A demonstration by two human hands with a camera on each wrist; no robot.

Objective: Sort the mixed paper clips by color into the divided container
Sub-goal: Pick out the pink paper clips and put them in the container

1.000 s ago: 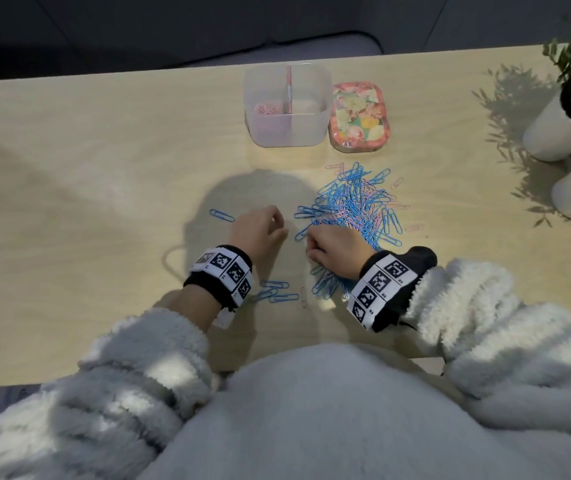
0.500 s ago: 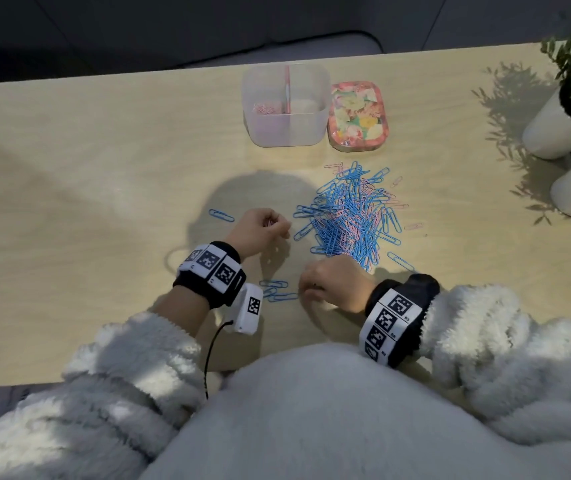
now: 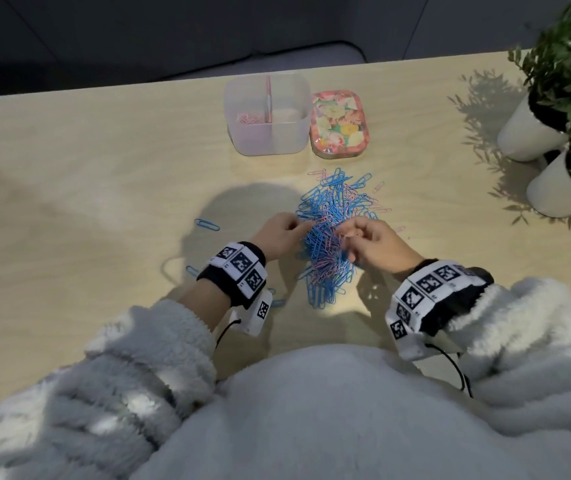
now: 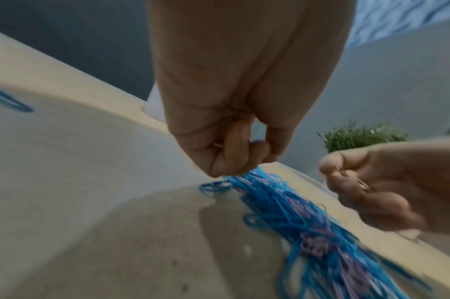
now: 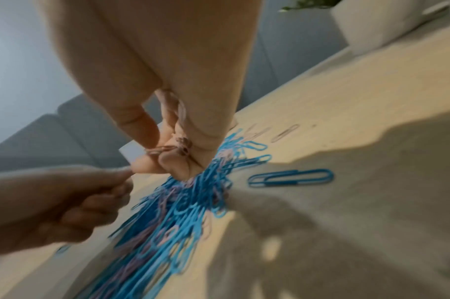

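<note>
Pale matt wood-grain table (image 3: 69, 188) carries glossy coated-wire paper clips (image 3: 332, 216), a frosted translucent plastic container (image 3: 266, 133), a shiny floral-printed box (image 3: 339, 123) and smooth white pots (image 3: 526, 133); fluffy fleece sleeves (image 3: 145, 358) lie nearest.

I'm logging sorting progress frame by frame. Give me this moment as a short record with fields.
pile: mixed blue and pink paper clips on the table
right hand: pinches pink clips above the pile
left hand: fingers curled at the pile's left edge; hold unclear
divided container: few pink clips in left compartment, right looks empty
strays: single blue clip left of the pile
</note>
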